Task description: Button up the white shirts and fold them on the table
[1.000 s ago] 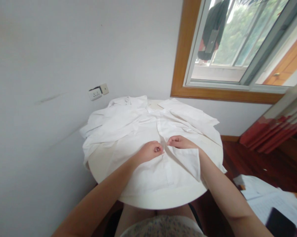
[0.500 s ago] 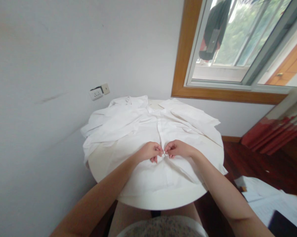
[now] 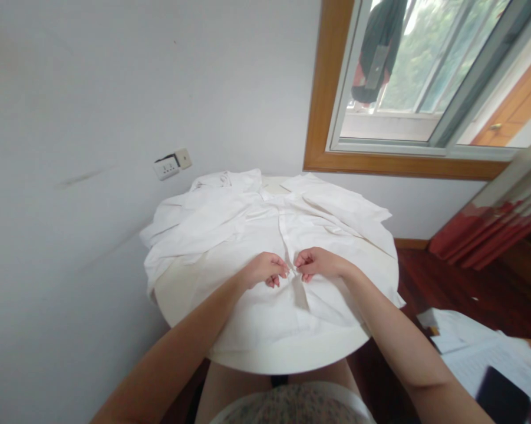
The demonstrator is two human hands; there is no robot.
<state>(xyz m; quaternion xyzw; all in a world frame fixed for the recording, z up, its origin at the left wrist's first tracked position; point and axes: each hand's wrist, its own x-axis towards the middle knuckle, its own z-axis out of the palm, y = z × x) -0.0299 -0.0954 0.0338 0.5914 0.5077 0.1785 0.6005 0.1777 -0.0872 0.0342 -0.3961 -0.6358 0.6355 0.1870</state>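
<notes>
White shirt [image 3: 265, 229], pinched by left hand [image 3: 265, 269], right hand [image 3: 316, 262] (alongside)

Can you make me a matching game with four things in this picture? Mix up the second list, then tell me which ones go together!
Things:
1. white garment
2. wall socket
3. curtain
4. dark flat object

Places and colours:
A. red at the bottom, paler higher up
B. by the papers, in the lower right corner
C. spread on the round table, with the left hand and right hand at it
D. left of the wooden window frame

Right pairs: 1-C, 2-D, 3-A, 4-B
</notes>
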